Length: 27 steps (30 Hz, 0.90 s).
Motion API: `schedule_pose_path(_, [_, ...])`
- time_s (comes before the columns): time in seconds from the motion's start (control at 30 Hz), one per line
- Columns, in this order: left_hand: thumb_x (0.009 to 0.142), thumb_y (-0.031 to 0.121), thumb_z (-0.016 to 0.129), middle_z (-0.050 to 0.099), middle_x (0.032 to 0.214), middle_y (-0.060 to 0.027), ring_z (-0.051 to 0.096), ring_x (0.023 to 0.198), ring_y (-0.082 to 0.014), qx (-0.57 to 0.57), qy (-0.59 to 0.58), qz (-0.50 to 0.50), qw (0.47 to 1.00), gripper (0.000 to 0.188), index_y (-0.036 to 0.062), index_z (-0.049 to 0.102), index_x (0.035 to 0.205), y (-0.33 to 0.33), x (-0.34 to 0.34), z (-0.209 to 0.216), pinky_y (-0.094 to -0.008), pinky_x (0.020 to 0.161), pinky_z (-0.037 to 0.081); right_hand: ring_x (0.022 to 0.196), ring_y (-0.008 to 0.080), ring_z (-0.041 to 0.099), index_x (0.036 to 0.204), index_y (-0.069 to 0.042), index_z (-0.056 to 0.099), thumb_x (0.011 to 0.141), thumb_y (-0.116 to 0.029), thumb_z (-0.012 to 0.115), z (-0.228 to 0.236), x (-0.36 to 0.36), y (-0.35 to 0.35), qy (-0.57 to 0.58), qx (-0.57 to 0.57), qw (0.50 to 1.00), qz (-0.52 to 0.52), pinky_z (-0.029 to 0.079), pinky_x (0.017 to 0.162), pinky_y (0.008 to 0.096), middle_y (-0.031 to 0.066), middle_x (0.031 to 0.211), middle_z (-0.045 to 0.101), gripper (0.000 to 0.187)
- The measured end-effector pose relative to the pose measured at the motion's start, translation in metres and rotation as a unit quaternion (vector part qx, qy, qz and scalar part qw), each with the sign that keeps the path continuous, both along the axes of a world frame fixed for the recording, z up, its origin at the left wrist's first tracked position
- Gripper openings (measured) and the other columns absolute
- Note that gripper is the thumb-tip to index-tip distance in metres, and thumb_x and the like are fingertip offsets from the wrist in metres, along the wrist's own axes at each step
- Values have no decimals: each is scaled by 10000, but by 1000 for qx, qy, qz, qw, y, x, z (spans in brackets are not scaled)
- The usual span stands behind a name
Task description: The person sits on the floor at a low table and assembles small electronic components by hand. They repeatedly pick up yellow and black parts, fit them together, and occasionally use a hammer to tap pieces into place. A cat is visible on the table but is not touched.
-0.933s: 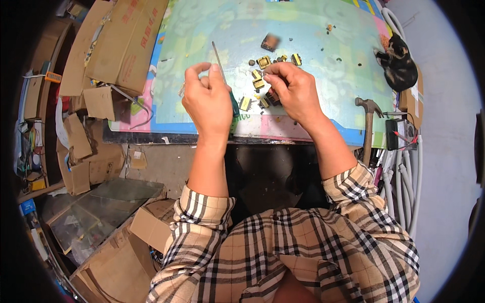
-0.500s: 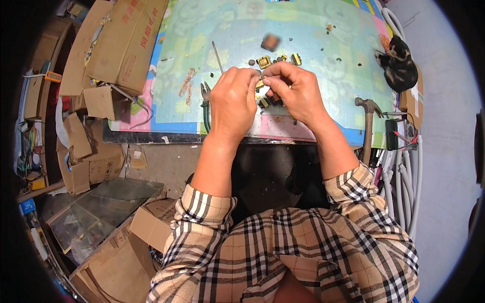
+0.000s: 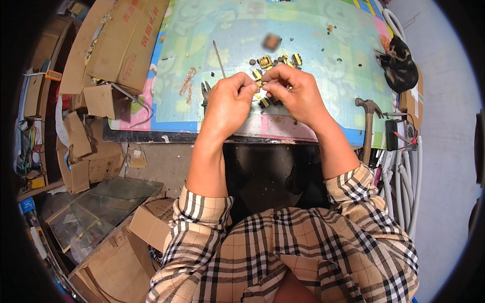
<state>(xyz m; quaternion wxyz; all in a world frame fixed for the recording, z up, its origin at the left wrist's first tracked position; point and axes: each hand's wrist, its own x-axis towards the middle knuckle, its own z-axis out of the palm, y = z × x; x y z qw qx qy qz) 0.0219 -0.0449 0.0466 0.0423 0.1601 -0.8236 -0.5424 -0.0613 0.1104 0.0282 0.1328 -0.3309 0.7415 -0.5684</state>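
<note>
Both my hands meet over the table mat, fingertips pinched around a tiny yellowish-dark part. My left hand is closed at the left side of it, thumb against forefinger. From the right, my right hand is closed on it in a pinch too. The fingers cover most of the part, so its kind cannot be made out. Close around the fingertips lie several small yellow-and-black transformer-like parts, among them a squarish yellow one and a striped one. Diagonal cutters lie partly under my left hand.
A screwdriver and a copper wire bundle lie left on the mat. A hammer rests at the right edge, near a curled-up cat. A cardboard box stands at the left. A blurred brownish block lies farther back.
My left hand has shifted slightly left and down, its wrist swinging outward and covering more of the cutters. The pinched fingertips have come a little nearer, uncovering more small parts behind.
</note>
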Motion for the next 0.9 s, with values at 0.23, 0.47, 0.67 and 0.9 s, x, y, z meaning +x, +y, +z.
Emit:
schedule_pose_path(0.23, [842,112,648,555,595,-55,484,561,-114,-15,47,52,997,134,-10,618,797,3,-2,-3,-296,552,419,738,87,640,1016,12,637,949,-157,571,-3,-11,3,-237,-84,967,48,471,613,218,42,844,649,194])
schedule_pose_path(0.47, [867,55,626,471,622,55,373,585,-35,-5,61,80,995,107,-8,595,786,10,-4,-6,-228,512,314,691,72,602,928,3,660,884,-144,668,-3,1,-6,-266,-65,962,6,454,596,210,20,780,642,153])
schedule_pose_path(0.67, [797,85,659,555,553,-59,480,509,-111,-63,78,127,987,93,-3,631,782,18,-4,-6,-300,518,421,644,73,563,905,2,658,857,-130,696,-11,6,-12,-324,-117,938,-31,453,593,214,19,781,642,145])
schedule_pose_path(0.9, [824,39,635,540,605,26,437,553,-40,-5,70,132,989,91,-10,623,749,17,-2,-6,-232,491,350,639,59,541,888,4,654,851,-123,687,-15,8,-15,-279,-108,954,-29,453,575,216,17,782,636,136])
